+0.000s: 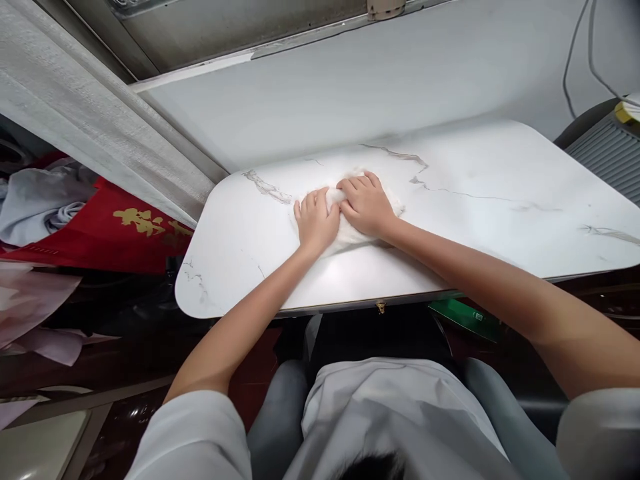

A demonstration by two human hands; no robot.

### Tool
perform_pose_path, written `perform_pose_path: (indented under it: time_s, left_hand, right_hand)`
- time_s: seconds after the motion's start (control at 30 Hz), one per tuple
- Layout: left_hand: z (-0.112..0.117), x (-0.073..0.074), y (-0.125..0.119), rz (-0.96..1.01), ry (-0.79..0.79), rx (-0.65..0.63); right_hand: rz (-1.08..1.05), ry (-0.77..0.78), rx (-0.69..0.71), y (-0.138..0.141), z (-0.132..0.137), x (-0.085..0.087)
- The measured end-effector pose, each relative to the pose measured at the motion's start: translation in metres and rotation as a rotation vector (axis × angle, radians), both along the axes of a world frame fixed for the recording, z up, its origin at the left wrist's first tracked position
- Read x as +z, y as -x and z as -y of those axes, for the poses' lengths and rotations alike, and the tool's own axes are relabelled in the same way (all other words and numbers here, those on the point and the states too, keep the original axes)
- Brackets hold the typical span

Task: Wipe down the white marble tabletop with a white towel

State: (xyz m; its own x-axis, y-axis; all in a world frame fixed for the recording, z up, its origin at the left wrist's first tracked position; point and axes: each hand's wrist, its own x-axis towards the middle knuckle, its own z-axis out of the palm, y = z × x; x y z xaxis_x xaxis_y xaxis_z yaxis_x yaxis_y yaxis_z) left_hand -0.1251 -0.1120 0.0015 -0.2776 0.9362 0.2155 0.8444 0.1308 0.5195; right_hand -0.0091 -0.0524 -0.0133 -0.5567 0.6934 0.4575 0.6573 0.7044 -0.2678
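A white, soft-looking cloth [349, 238], fuzzy at its edges, lies bunched on the white marble-patterned tabletop [480, 227]. My left hand [317, 219] rests on its left part with the fingers curled over it. On the right part, my right hand [367, 202] has its fingers bent round the fabric. Between the two thumbs a raised fold of the cloth shows. The hands are close together, and much of the cloth is hidden beneath them.
A pale wall [350, 100] runs behind the table. Left stand a light curtain [115, 120] and a red bag [125, 230] with gold characters, with clothes by it. A grey ridged object [613, 157] and cables are at right. A green box [465, 319] sits below the table's front edge.
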Motion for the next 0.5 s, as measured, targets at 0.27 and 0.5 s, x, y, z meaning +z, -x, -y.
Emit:
perform_pose_path:
  time_s: [0.27, 0.5]
  left_hand:
    - [0.083, 0.001, -0.039, -0.022, 0.048, -0.167]
    - [0.114, 0.004, -0.058, -0.079, 0.090, -0.275]
  right_hand:
    - [0.053, -0.065, 0.071, -0.060, 0.075, 0.006]
    - [0.045, -0.084, 0.118, -0.086, 0.099, 0.010]
